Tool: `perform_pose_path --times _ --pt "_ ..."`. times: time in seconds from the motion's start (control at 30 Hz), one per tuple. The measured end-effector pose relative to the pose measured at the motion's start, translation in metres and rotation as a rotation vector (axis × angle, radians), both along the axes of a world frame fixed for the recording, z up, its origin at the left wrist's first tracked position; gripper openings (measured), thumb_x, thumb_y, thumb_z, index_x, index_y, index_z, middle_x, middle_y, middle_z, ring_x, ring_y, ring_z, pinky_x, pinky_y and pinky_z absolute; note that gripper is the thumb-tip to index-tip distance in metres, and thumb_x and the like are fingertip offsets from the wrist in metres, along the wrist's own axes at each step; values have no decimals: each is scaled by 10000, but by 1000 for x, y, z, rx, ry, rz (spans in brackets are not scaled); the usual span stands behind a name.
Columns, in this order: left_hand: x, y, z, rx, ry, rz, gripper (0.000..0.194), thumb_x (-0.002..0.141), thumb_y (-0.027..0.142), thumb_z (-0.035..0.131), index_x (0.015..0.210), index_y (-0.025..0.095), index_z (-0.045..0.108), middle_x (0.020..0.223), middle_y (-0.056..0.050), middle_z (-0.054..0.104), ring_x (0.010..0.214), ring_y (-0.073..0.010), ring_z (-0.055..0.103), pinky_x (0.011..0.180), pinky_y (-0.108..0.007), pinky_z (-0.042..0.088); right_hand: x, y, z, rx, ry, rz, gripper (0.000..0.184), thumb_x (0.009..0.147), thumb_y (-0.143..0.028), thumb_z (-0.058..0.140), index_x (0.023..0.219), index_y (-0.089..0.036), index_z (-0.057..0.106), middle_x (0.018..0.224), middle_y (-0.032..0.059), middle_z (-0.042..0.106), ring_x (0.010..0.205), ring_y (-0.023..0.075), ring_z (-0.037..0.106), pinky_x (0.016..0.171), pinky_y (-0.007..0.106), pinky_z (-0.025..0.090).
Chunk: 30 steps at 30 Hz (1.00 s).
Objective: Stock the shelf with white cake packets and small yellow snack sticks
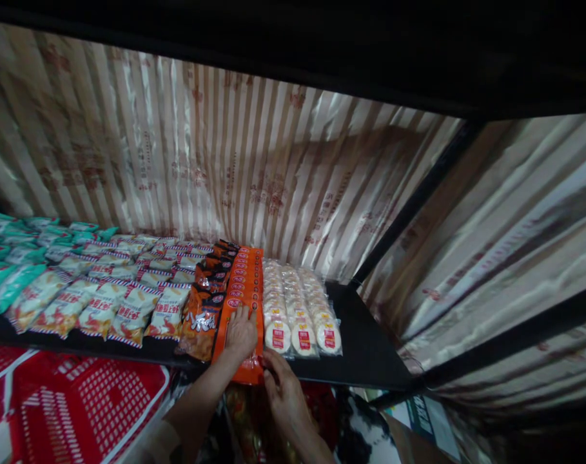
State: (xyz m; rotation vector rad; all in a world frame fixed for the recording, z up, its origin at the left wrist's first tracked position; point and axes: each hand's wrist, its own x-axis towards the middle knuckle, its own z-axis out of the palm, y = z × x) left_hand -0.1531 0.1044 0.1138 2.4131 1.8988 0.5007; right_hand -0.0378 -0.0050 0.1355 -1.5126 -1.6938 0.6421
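Note:
A row of overlapping orange snack packets (245, 281) runs from the back to the front of the black shelf. My left hand (241, 334) rests on top of the front orange packet, palm down, fingers pointing toward the back. At the lower right edge of that packet is my right hand (285, 394), its thumb and index finger pinched on the edge. The packet's front end hangs slightly over the shelf edge. To the left stand dark orange-brown snack bags (202, 322). On the right lie rows of round white crackers (302, 335) in clear wrap with red labels.
White snack bags (128, 309) with striped edges and teal bags (19, 283) fill the shelf's left part. Black shelf surface (365, 335) shows at right, beside a black post (413, 206). Striped sheeting (176, 142) hangs behind. Below left are red baskets (89, 399).

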Motion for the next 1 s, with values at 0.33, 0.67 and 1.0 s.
perform_pose_path --times 0.33,0.67,1.0 --pt "1 -1 4 17 23 2 429 869 160 333 1247 131 533 1197 -150 553 1127 -282 470 924 -397 392 -7 -5 -9 8 -32 12 384 803 -224 429 1097 -120 652 1191 153 617 1132 243 567 997 425 435" --pt "3 5 29 30 38 -28 371 811 78 354 1025 84 658 1008 -161 644 1013 -264 564 900 -392 432 22 14 -11 144 -190 -55 383 893 -271 345 1124 -159 630 1249 128 582 1184 213 526 1007 405 432" --pt "72 -3 -6 247 -144 -161 494 882 419 384 1306 182 475 1457 -98 354 1365 -266 260 1093 -456 277 121 100 -13 237 -814 -301 498 905 -367 303 1314 -151 489 1469 119 323 1386 301 171 1055 489 297"
